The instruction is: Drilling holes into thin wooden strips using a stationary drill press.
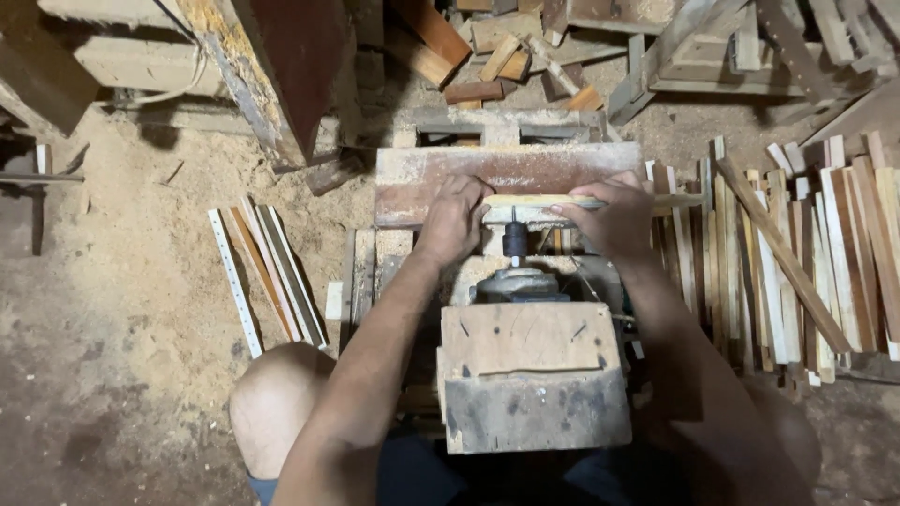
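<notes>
Holding: both hands press one thin pale wooden strip (562, 200) flat along the near edge of the reddish-brown, sawdust-dusted board (506, 178) that tops the small workbench.
Left hand (453, 220): fingers curled over the strip's left end, palm down, closed on it.
Right hand (614, 217): fingers wrapped over the strip right of centre, closed on it; the right end juts past the hand.
Cutter: one dark upright spindle (515, 239) on a grey motor housing (517, 284), just below the strip, between the hands.
Handling, judged: light, slim, likely springy and easy to snap; best gripped near both ends, fingers clear of the spindle.
Block: one scuffed wooden box (530, 375) nearest the viewer.
Stock right: heap of thin slats (797, 262), too many to count.
Stock left: about five slats (267, 272) on the sawdust floor (141, 309).
</notes>
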